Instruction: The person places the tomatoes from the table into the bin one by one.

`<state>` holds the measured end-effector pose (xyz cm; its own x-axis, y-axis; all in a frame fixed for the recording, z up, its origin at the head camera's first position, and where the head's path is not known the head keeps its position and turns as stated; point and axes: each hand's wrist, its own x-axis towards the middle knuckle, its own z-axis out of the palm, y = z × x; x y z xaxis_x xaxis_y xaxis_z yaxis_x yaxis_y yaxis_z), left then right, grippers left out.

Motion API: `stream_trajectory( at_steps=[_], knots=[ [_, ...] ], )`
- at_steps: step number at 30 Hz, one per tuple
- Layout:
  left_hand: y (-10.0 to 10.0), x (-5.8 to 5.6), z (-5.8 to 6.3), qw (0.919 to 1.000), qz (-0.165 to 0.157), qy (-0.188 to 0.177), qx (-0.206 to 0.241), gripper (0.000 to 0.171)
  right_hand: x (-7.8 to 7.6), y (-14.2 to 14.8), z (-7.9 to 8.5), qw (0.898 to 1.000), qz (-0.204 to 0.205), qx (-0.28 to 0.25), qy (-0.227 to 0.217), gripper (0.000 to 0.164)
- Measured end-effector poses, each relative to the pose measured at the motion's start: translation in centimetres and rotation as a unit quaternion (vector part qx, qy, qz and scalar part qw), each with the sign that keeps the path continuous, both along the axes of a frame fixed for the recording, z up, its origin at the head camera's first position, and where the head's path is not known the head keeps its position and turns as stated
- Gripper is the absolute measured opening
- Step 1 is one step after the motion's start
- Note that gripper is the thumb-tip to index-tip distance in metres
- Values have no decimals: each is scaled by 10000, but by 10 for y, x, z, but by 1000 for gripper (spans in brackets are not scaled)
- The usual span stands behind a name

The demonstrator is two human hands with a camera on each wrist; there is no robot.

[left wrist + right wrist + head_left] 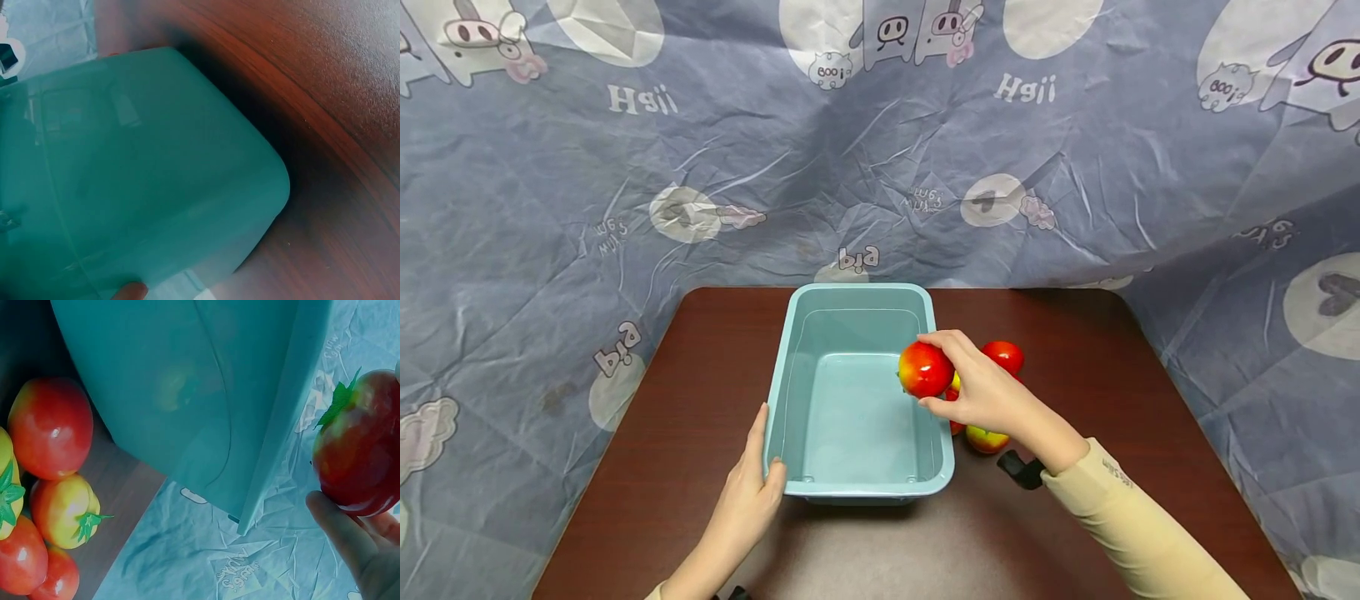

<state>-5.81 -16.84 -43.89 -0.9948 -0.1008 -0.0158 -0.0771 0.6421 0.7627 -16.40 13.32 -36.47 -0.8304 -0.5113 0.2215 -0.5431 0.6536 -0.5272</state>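
Note:
My right hand [981,387] holds a red-and-yellow toy tomato [925,369] between thumb and fingers, above the right rim of a light-blue plastic basin [859,487]. In the right wrist view the held tomato [362,444] shows a green leafy top, and it is apart from the basin wall [181,381]. My left hand [747,492] grips the basin's near left side, thumb at the rim and fingers along the outer wall. Only a fingertip [131,291] of it shows in the left wrist view, against the basin [156,156]. Nothing lies inside the basin.
Several more tomatoes, among them a red one [1003,357] and a yellow-red one [987,440], lie on the table right of the basin, partly hidden by my right hand. The dark brown table [647,442] ends at a patterned grey-blue cloth [880,183] hanging behind.

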Motion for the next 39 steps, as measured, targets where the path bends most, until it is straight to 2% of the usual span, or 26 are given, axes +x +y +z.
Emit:
stream_trajectory(
  at_steps=[7, 14, 29, 35, 39],
  knots=[
    [0, 2, 3, 9997, -9, -105, -232, 72, 0, -2, 2, 10000, 36, 23, -7, 72],
    [-1, 2, 6, 9995, -51, -196, -238, 72, -2, -4, 1, 9999, 80, 127, 60, 72],
    [1, 2, 2, 9998, -45, -58, -208, 72, -3, -8, -12, 9992, 321, 142, -175, 74],
    [1, 2, 1, 9998, -47, -83, -190, 72, -2, -1, -13, 9994, 241, 83, -252, 72],
    [1, 1, 2, 9997, -41, -146, -196, 72, -4, 9, -14, 9999, 78, 20, -78, 69]
  ],
)
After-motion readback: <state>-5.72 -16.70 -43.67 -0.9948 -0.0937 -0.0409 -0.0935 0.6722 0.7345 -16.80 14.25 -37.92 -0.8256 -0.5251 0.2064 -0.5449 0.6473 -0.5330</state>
